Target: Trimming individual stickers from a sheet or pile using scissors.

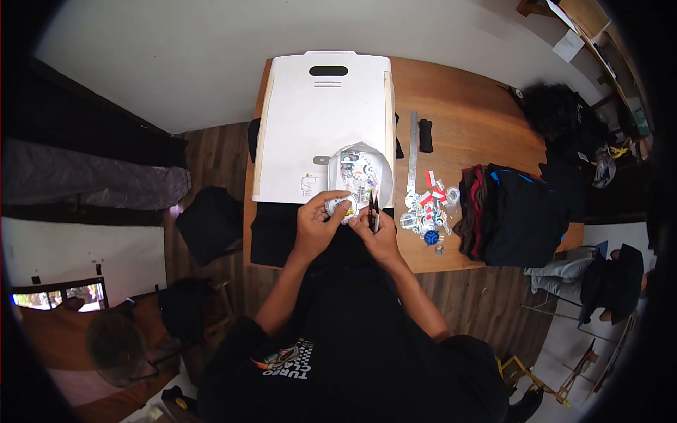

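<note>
My left hand (317, 224) pinches a round white printed cutout (341, 209) between thumb and fingers. In my right hand (381, 240) is a small pair of scissors (373, 204), its dark, pointed blades facing away from me. The right fingertips are close to the cutout's right edge. Just beyond both hands, a white bag-like container (385, 163) lies open over the lower right part of a large white panel-like machine (324, 123). Inside it are several printed cutouts (360, 168). Black cloth (271, 229) lies beneath my hands.
Right of my hands, a loose pile of printed cutouts and red-and-white scraps (429, 204) lies on the wooden table (465, 99). A metal ruler (413, 141), a black rolled item (425, 135) and folded dark clothes (522, 211) are there too. Another person (610, 285) stands far right.
</note>
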`<state>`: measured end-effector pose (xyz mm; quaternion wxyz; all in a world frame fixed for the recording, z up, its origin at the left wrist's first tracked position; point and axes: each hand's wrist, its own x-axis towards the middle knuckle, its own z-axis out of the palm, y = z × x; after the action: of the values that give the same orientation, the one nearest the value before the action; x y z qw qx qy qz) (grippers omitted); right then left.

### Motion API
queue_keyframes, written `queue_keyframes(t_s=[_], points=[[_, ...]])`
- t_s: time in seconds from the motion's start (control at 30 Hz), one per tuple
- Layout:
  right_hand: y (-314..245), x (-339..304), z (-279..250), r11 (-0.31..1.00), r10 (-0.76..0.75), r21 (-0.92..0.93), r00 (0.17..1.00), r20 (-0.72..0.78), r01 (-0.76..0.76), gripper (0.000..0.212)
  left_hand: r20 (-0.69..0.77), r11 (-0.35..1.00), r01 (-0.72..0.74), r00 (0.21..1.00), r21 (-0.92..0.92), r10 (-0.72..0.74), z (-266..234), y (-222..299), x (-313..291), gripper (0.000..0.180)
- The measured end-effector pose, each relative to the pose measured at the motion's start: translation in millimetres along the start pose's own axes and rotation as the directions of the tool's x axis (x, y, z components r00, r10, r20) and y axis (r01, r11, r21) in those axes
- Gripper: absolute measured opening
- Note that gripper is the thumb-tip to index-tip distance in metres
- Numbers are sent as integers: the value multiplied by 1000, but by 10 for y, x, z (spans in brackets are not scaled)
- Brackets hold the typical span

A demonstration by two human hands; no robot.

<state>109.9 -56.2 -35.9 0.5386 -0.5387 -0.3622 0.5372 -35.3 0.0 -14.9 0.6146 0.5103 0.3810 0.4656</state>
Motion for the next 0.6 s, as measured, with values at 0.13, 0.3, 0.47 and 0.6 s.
queue_keyframes(t_s=[0.13,0.3,0.47,0.6], points=[[42,26,17,999,15,48,996,-85,-11,14,58,999,30,998,29,-32,-4,23,-7,21],[-20,22,7,999,0,49,998,-65,3,15,78,999,-14,997,47,10,-9,57,34,30],[-200,-27,-8,964,81,251,996,42,-89,21,42,1000,-20,999,-1,21,-4,38,41,34],[-40,-14,-116,847,12,512,968,252,-143,29,66,1000,-23,998,6,23,-25,42,41,34]])
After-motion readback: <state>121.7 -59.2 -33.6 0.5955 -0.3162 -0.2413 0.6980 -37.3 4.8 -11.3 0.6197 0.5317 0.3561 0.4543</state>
